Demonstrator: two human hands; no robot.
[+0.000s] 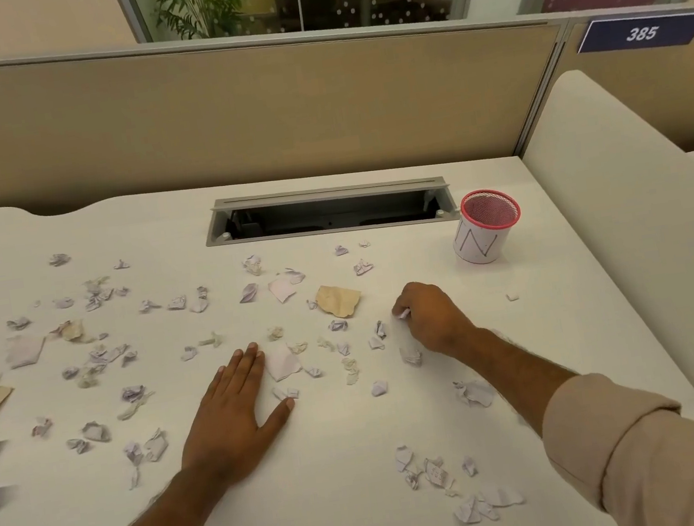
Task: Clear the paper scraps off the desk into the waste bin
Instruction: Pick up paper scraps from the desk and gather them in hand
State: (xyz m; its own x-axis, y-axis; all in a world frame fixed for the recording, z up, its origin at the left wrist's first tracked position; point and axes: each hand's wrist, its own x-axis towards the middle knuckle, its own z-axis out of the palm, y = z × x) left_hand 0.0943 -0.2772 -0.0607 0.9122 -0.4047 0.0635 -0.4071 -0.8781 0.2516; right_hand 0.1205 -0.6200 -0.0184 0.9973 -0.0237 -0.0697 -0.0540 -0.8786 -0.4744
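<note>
Several crumpled white and tan paper scraps lie scattered over the white desk (364, 461). A larger tan scrap (338, 300) sits near the middle. The waste bin (485, 226), a small red mesh cup wrapped in white paper, stands upright at the back right. My right hand (426, 316) is curled on the desk left of and nearer than the bin, pinching a small white scrap (402, 313) at its fingertips. My left hand (236, 405) lies flat, palm down, fingers together, beside a white scrap (282, 363).
An open cable slot (329, 211) is set into the desk's back edge. A tan partition (226, 114) runs behind it. A cream side panel (642, 221) borders the desk on the right. More scraps cluster at the left and near right front.
</note>
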